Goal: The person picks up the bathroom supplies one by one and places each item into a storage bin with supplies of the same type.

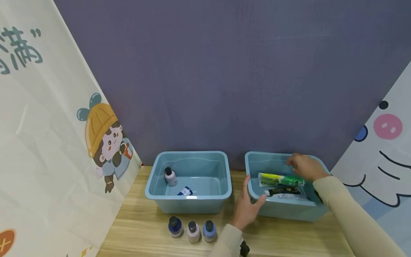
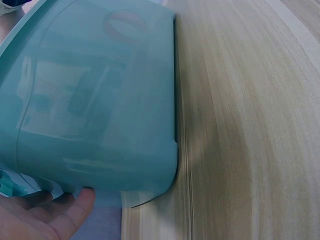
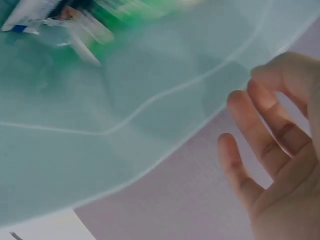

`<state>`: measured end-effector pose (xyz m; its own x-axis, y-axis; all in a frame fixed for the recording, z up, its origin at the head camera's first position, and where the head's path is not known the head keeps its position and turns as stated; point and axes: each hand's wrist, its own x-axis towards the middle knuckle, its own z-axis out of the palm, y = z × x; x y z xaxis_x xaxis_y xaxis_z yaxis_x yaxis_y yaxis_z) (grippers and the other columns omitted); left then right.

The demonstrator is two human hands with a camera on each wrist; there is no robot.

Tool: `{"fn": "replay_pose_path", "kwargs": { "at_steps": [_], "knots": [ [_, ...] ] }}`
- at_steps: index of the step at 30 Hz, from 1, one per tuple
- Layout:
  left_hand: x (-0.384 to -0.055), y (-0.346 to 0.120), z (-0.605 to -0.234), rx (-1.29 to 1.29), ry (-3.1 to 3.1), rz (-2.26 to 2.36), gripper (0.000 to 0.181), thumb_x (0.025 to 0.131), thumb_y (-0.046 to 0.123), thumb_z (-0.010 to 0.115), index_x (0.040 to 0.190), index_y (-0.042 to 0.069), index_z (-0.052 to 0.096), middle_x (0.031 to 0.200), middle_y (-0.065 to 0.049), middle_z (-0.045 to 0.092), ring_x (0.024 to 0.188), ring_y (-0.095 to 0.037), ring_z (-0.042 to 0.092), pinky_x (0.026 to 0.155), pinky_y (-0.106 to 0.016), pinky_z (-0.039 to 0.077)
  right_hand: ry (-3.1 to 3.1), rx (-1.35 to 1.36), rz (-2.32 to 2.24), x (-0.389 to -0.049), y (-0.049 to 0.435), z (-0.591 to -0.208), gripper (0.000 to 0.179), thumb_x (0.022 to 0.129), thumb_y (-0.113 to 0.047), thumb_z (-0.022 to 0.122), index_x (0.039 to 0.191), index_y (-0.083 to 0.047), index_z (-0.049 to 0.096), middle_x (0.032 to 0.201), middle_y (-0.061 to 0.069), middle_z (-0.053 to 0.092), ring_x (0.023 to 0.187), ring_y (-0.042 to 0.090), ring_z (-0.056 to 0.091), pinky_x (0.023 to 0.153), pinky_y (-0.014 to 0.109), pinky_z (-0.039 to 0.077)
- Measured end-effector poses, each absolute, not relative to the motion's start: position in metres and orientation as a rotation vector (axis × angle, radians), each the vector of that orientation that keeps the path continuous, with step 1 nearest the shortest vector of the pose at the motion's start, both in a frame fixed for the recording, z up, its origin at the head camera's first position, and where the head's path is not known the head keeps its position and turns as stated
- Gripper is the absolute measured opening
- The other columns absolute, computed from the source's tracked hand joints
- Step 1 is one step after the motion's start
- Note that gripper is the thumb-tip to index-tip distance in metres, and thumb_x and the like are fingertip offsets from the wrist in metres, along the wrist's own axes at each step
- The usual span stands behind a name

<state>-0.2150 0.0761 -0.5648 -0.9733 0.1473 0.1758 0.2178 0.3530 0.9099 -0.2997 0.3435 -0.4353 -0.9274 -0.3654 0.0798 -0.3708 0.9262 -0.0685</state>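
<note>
My left hand (image 1: 246, 208) touches the front left corner of the right blue bin (image 1: 289, 210), its forefinger along the left side and its thumb at the front rim. In the left wrist view the fingertips (image 2: 86, 194) meet the bin's outer wall. My right hand (image 1: 306, 167) hovers over that bin's back right part, holding nothing, fingers loosely bent in the right wrist view. Inside lie a green and yellow tube (image 1: 279, 179), a black tube (image 1: 284, 191) with a white cap, and a pale tube (image 1: 290, 196), partly hidden.
A second blue bin (image 1: 189, 205) on the left contains a pale bottle (image 1: 171, 177) and a blue-and-white item (image 1: 185, 191). Before it stand a dark blue bottle (image 1: 175, 227), a pale pink bottle (image 1: 193, 232) and a light blue bottle (image 1: 209, 232). A grey-purple wall rises behind.
</note>
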Motion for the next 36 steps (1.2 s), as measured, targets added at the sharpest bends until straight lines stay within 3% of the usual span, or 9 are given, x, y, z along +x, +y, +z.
{"fn": "replay_pose_path", "kwargs": {
  "at_steps": [12,23,29,36],
  "knots": [
    [-0.214,0.073,-0.565,-0.347,-2.522,-1.725,0.086,0.093,0.066,0.058,0.161,0.049,0.008,0.164,0.003,0.037,0.140,-0.027,0.051,0.104,-0.054,0.048,-3.019,0.570,0.182,-0.293,0.345,-0.425,0.018,0.091,-0.008,0.069,0.108,-0.010,0.075,0.094,0.004,0.068,0.081,0.020,0.063,0.068,0.045,0.054],
    [-0.215,0.074,-0.562,-0.360,-2.525,-1.749,0.085,0.095,0.066,0.057,0.160,0.052,0.005,0.166,0.004,0.032,0.144,-0.027,0.047,0.107,-0.056,0.046,-2.996,0.585,0.263,-0.275,0.339,-0.414,0.016,0.092,-0.011,0.071,0.108,-0.011,0.075,0.099,0.007,0.073,0.088,0.024,0.068,0.076,0.050,0.056],
    [-0.214,0.074,-0.562,-0.410,-2.513,-1.770,0.086,0.096,0.069,0.053,0.161,0.049,0.001,0.169,0.007,0.025,0.147,-0.028,0.043,0.110,-0.057,0.044,-2.913,0.591,0.328,-0.263,0.329,-0.418,0.017,0.091,-0.009,0.072,0.108,-0.009,0.075,0.102,0.010,0.075,0.088,0.026,0.070,0.075,0.049,0.058],
    [-0.207,0.072,-0.567,-0.456,-2.510,-1.754,0.086,0.102,0.055,0.055,0.163,0.043,-0.004,0.170,0.001,0.023,0.147,-0.030,0.042,0.113,-0.056,0.042,-2.834,0.575,0.371,-0.242,0.307,-0.424,0.019,0.091,-0.010,0.074,0.110,-0.009,0.074,0.102,0.008,0.072,0.087,0.024,0.068,0.072,0.047,0.056]
  ]
}}
